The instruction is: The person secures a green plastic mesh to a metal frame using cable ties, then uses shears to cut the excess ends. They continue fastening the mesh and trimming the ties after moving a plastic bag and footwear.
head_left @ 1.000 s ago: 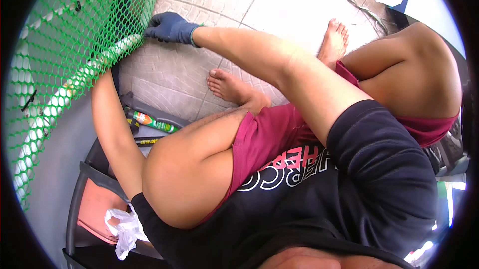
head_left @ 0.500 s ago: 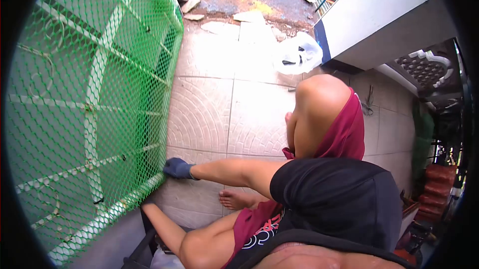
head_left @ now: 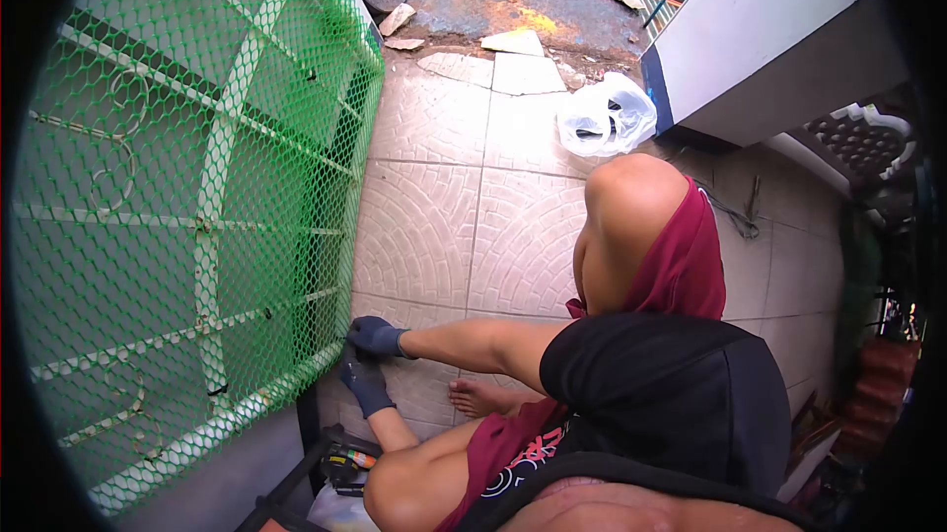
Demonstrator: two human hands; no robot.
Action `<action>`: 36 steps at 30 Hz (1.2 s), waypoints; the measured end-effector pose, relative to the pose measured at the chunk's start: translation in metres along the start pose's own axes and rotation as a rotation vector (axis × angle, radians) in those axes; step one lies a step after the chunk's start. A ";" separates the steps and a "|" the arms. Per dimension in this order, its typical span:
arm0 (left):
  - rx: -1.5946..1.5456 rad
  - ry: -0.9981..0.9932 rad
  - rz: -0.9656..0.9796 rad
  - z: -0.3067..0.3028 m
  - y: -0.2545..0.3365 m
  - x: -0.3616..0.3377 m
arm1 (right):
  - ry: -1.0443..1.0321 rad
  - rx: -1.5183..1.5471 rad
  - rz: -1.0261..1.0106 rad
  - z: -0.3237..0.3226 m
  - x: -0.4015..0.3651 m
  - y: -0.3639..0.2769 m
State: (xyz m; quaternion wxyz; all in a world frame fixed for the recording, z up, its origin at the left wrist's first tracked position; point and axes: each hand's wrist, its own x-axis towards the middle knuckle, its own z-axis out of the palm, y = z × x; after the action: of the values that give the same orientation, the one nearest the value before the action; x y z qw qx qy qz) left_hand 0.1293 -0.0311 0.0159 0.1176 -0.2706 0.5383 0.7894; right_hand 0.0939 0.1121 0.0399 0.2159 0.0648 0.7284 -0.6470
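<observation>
My right hand (head_left: 377,337), in a dark blue-grey glove, is closed at the lower corner of the metal gate (head_left: 209,266). Just below it, my left hand (head_left: 366,380) wears a matching glove, its fingers bent toward the same corner and close to the right hand. Green plastic mesh (head_left: 118,281) covers the gate's pale frame and wraps round its edge, where both hands are. Whatever the fingers pinch is hidden by the gloves or too small to make out.
Beside my left knee, a dark holder (head_left: 321,463) contains a tape measure-like yellow and black tool (head_left: 347,461). A white plastic bag (head_left: 604,118) lies by the wall (head_left: 750,39). Broken tile pieces (head_left: 513,42) line the floor's far edge. Thin wire (head_left: 735,216) lies right of my knee.
My left hand, mostly hidden at the gate's edge before, has come out in front and up beside the right hand. The right hand stays at the gate's corner. The view has shifted slightly.
</observation>
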 end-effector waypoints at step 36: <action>1.033 -0.030 0.468 -0.014 0.007 -0.003 | 0.179 -0.553 -0.269 -0.036 -0.002 -0.010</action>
State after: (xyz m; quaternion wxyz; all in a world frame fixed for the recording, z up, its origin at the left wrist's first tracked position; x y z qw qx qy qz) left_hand 0.1325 -0.0459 0.0192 0.0642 -0.0403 0.8986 0.4323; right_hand 0.0841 0.1455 0.0524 0.0729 -0.0365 0.8948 -0.4390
